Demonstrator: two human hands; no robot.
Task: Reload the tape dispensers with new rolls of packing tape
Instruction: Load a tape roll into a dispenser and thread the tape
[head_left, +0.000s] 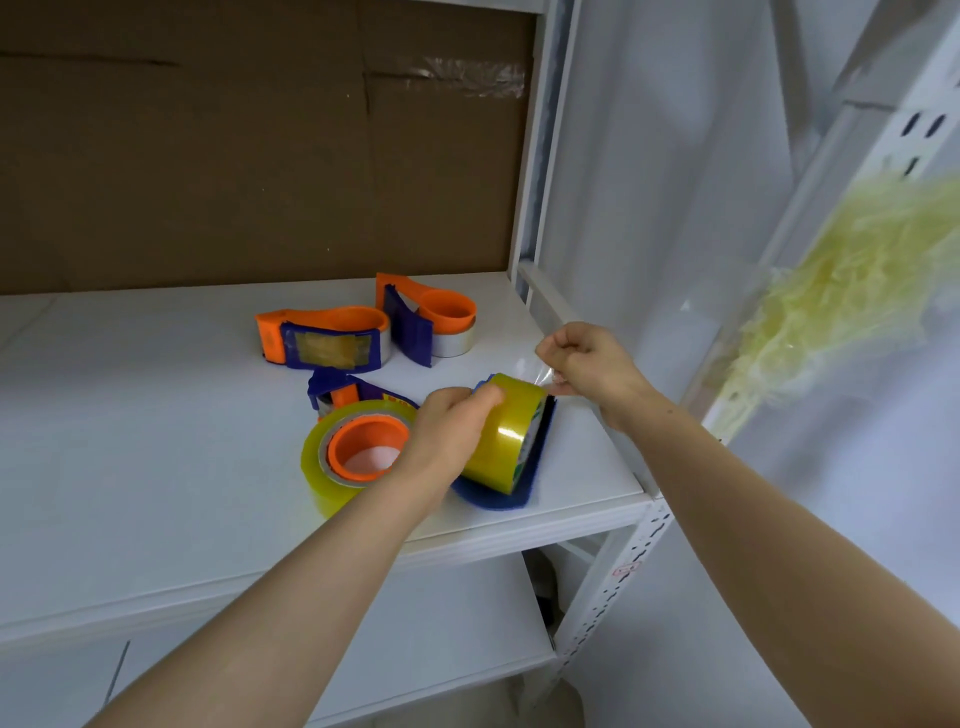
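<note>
My left hand (448, 431) grips the glossy yellow tape roll (511, 434) in its blue plastic dispenser (524, 491) on the white shelf (156, 467); the fingers (560, 387) of my right hand (589, 364) pinch the clear tape end (544, 370), so I'd pull straight, unwrinkled

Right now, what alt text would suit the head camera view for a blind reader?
A person's left hand grips a yellow tape roll seated in a blue dispenser on a white shelf, while the right hand pinches its clear tape end. A second loaded dispenser lies beside it; two orange-and-blue dispensers sit behind.
</note>
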